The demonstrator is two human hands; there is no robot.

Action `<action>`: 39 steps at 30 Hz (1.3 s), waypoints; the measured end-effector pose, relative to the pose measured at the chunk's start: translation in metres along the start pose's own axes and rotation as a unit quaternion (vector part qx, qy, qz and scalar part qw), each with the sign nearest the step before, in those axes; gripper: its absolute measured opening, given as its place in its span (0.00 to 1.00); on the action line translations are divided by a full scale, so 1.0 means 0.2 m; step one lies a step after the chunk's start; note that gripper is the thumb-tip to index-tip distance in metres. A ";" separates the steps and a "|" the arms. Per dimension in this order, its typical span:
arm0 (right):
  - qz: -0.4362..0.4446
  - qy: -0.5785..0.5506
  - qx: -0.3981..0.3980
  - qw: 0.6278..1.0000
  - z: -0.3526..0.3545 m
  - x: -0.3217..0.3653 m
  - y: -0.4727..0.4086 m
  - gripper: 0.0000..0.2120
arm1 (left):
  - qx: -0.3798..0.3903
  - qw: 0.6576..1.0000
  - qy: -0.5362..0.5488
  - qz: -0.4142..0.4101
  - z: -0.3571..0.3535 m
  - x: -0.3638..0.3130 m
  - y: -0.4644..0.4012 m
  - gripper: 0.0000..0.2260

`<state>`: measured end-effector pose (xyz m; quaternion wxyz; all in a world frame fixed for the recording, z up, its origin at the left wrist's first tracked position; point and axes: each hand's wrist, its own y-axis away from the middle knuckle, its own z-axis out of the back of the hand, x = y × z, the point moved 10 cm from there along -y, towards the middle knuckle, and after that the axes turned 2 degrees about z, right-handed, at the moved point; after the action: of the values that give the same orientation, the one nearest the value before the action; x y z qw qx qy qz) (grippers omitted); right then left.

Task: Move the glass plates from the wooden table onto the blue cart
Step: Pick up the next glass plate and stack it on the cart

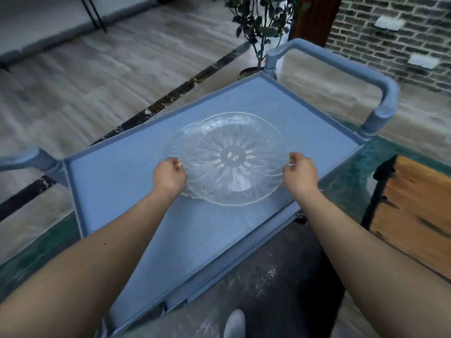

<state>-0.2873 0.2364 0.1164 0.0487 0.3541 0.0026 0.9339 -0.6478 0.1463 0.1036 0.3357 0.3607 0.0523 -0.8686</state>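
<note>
The left hand [169, 175] is curled closed on the left rim of a clear glass plate [225, 158], fingers pinching the edge. The right hand [299, 172] grips the opposite rim in the same way, so the plate is held between both hands. The plate has a cut flower pattern radiating from its centre. It sits over the middle of the blue cart [117, 181], on its top tray; whether it rests on the tray or hovers just above it cannot be told. A second glass rim seems to show at the plate's far left edge, but this is unclear. The cart's far handle [380, 93] rises at its far end. A corner of the wooden table [412, 215] shows at right, beside the cart. A potted plant [258, 23] stands on the floor beyond the cart.
</note>
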 end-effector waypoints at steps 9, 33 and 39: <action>0.032 0.004 0.037 0.999 -0.30 0.23 -0.10 0.15 | -0.027 0.998 -0.056 0.002 0.12 0.16 -0.20 0.14; 0.024 -0.011 0.057 0.998 -0.33 0.09 0.04 0.24 | -0.035 0.989 -0.099 -0.101 0.06 0.02 -0.12 0.20; -0.011 0.071 0.025 0.997 -0.01 -0.13 0.19 0.26 | 0.045 0.971 -0.094 -0.215 -0.23 -0.35 0.04 0.19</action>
<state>-0.2721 0.1958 0.0988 0.0498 0.2878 0.0333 0.9558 -0.5796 0.1934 0.1181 0.1282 0.2722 0.0579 -0.9519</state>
